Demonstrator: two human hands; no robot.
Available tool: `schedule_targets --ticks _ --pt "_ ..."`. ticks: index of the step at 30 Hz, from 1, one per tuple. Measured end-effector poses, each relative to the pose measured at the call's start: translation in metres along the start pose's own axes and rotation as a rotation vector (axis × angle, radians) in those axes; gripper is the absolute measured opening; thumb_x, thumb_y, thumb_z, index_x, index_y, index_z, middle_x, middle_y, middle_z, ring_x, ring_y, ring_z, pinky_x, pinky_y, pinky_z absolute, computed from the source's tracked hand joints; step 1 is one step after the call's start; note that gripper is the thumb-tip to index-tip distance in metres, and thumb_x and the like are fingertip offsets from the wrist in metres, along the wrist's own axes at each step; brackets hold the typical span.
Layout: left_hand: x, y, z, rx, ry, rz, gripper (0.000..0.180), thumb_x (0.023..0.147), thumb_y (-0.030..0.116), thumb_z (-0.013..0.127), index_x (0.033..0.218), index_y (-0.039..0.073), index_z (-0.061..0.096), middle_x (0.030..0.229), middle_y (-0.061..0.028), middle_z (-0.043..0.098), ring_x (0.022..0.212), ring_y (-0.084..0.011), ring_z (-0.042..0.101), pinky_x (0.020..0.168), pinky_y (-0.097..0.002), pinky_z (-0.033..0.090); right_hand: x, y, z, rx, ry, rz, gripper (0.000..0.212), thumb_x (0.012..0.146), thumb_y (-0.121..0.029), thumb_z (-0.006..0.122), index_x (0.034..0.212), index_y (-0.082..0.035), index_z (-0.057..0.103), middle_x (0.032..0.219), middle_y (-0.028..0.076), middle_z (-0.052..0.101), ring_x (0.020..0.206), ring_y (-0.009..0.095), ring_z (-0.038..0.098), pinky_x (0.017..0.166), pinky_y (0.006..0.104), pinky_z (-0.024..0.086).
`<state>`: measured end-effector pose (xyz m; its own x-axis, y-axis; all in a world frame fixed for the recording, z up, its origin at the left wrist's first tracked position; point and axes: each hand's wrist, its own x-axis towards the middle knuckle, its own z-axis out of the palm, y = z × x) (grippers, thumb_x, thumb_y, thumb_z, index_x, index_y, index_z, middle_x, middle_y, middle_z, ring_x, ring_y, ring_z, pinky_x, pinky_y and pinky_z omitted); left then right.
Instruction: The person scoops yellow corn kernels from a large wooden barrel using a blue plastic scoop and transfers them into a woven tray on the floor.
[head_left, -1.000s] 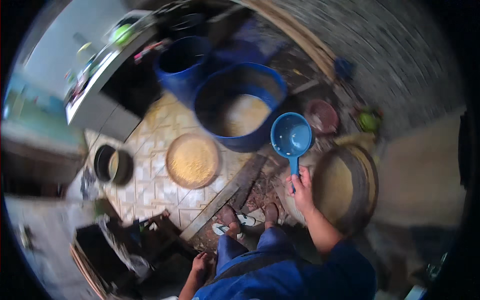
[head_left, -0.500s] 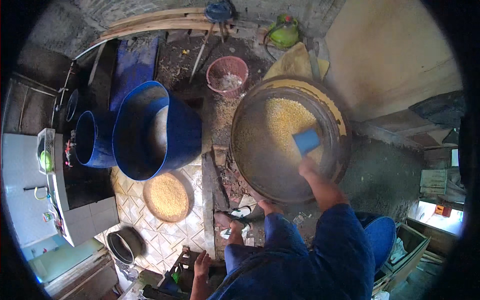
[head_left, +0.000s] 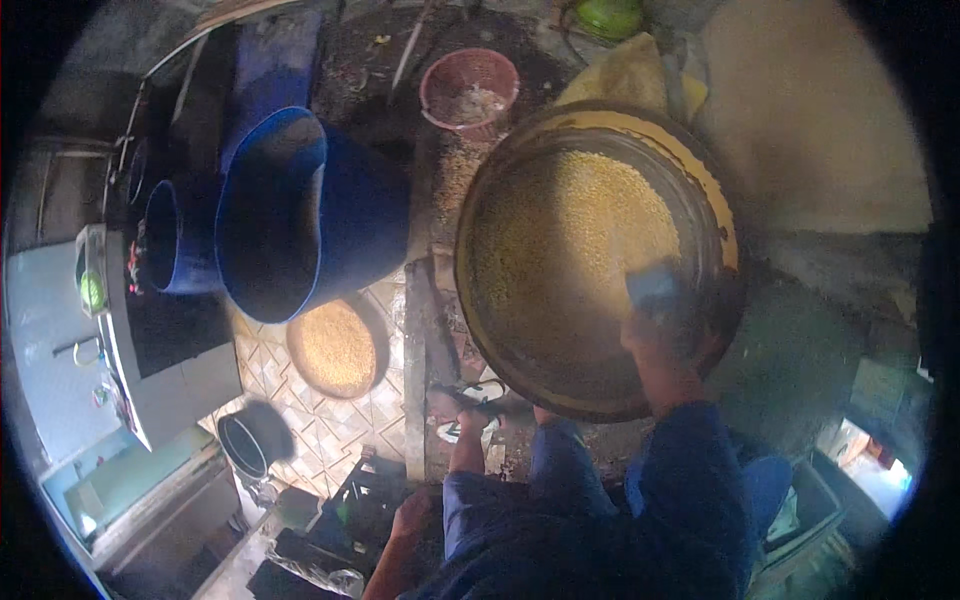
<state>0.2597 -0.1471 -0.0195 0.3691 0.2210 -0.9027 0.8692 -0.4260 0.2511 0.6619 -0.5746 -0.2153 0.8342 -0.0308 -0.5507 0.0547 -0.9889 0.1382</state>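
We see the blue scoop [head_left: 653, 284] inside the big round vat [head_left: 722, 200], toward its near right side, by the edge of the yellow grain [head_left: 610, 215]. Blur keeps us from telling whether it touches the grain. Our right hand [head_left: 652, 345] is closed around the scoop's handle. Our left hand [head_left: 412, 512] is low, well apart from the vat, beside some dark clutter [head_left: 365, 490]; we cannot tell how far its fingers are open or whether they hold anything.

Just beyond the vat we find a pink basket [head_left: 436, 108] with pale bits inside, and a green rounded object [head_left: 608, 16] at the upper edge. To the left stands a large blue barrel [head_left: 365, 210], with a smaller blue barrel [head_left: 200, 262] beside it. Nearer us, on the tiled floor [head_left: 388, 435], sit a round tray [head_left: 380, 345] of yellow grain and a dark pot [head_left: 262, 412].
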Motion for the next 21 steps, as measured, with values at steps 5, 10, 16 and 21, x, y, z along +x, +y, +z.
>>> schedule_targets --ticks 5,10,16,21 --pt "0.016 -0.038 0.012 -0.352 0.039 0.041 0.032 0.088 0.026 0.045 0.112 0.006 0.054 0.116 -0.0122 0.054 0.11 -0.0252 0.049 0.092 -0.031 0.038 -0.03 -0.049 0.028 0.392 -0.24 0.088 0.024 0.081 -0.015 0.046 0.098 -0.003 0.058 0.089 0.017 0.06 0.083 0.029 0.058 0.069 0.04 0.044" --pt "0.012 -0.035 0.017 0.168 0.025 0.32 0.037 0.086 0.029 0.05 0.116 0.007 0.052 0.115 -0.011 0.055 0.108 -0.0226 0.05 0.092 -0.0307 0.037 -0.015 -0.13 0.043 0.961 -0.456 0.497 0.019 0.081 -0.01 0.047 0.094 -0.002 0.058 0.088 0.015 0.059 0.081 0.026 0.057 0.062 0.0372 0.043" --pt "-0.013 -0.035 0.02 -0.08 0.077 0.233 0.043 0.086 0.032 0.051 0.117 0.003 0.05 0.113 -0.0121 0.056 0.106 -0.0206 0.051 0.091 -0.0314 0.038 0.067 -0.171 0.102 0.806 0.119 0.13 0.032 0.084 -0.022 0.044 0.109 -0.002 0.052 0.105 0.017 0.054 0.095 0.026 0.051 0.083 0.0362 0.039" --pt "-0.027 0.002 0.005 -0.337 0.053 -0.189 0.045 0.085 0.028 0.054 0.119 -0.001 0.048 0.113 -0.0125 0.055 0.106 -0.017 0.05 0.09 -0.0286 0.038 0.049 -0.17 0.101 1.24 -0.211 0.281 0.032 0.084 -0.021 0.045 0.111 -0.005 0.05 0.101 0.013 0.054 0.09 0.026 0.051 0.075 0.0375 0.042"
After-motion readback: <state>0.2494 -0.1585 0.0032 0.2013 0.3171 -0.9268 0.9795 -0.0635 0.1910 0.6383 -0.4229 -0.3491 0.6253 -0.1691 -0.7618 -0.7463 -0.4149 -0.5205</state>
